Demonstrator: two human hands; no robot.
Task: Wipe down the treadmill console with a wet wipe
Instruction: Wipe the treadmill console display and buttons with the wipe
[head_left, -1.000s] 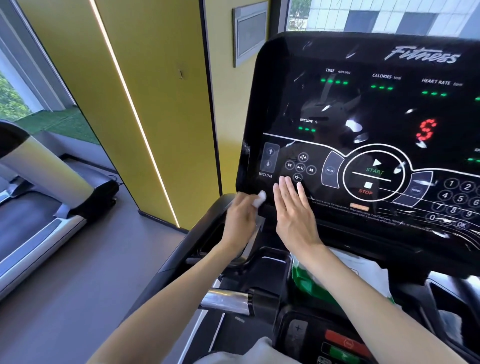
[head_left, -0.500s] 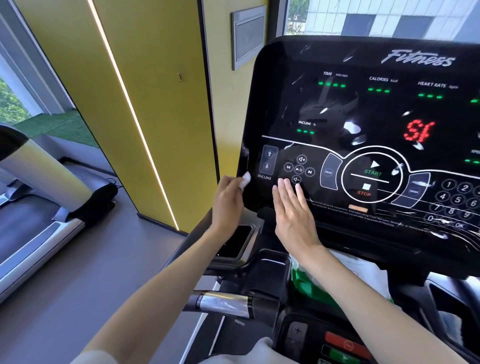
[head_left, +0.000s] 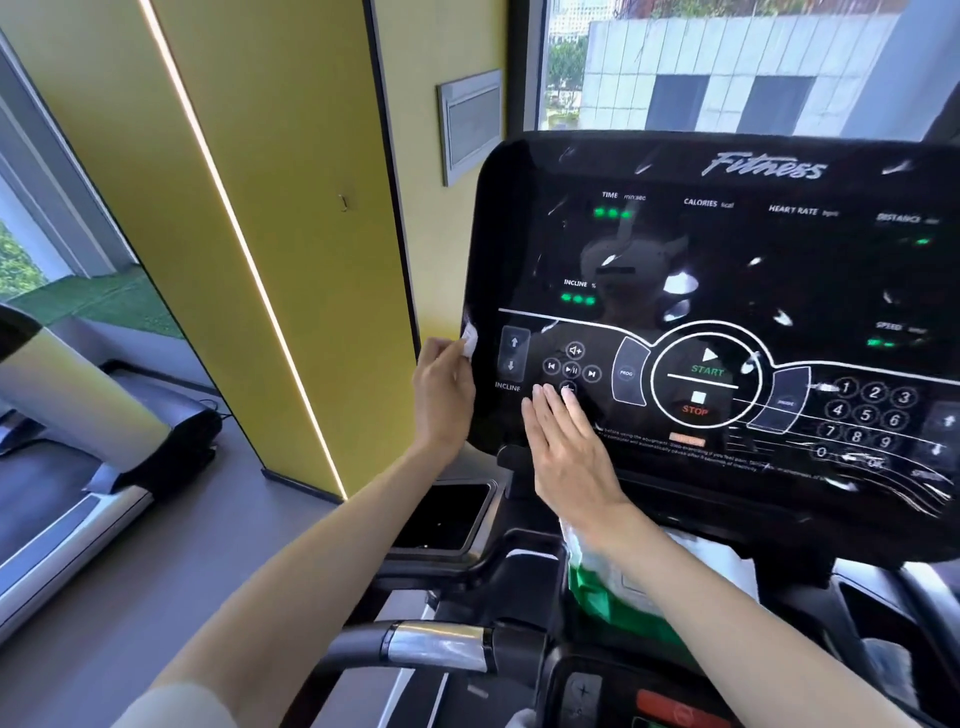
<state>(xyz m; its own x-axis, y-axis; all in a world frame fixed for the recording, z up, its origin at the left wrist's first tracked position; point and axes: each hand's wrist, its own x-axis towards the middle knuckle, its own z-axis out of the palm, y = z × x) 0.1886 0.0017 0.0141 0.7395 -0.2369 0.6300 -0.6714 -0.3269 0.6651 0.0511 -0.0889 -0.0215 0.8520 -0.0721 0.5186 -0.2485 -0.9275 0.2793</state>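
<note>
Contact sits at the left edge of the glossy black treadmill console (head_left: 727, 249): the left hand (head_left: 441, 389) has its grip clamped on a small white wet wipe (head_left: 470, 340) there. Most of the console's face stretches rightward, where the right hand (head_left: 566, 447) rests flat, fingers straight.

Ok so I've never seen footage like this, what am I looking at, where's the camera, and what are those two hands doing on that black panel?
There is one view, from a camera worn on the person's head, looking forward and down at their own bare arms. The glossy black panel is a treadmill console, with START and STOP buttons and a number pad. The left hand pinches a small white wet wipe against the console's left edge. The right hand lies flat, fingers straight, on the lower console near the media buttons, holding nothing. Under the console sits a green and white pack, possibly the wipes. Another treadmill stands to the left.
</note>
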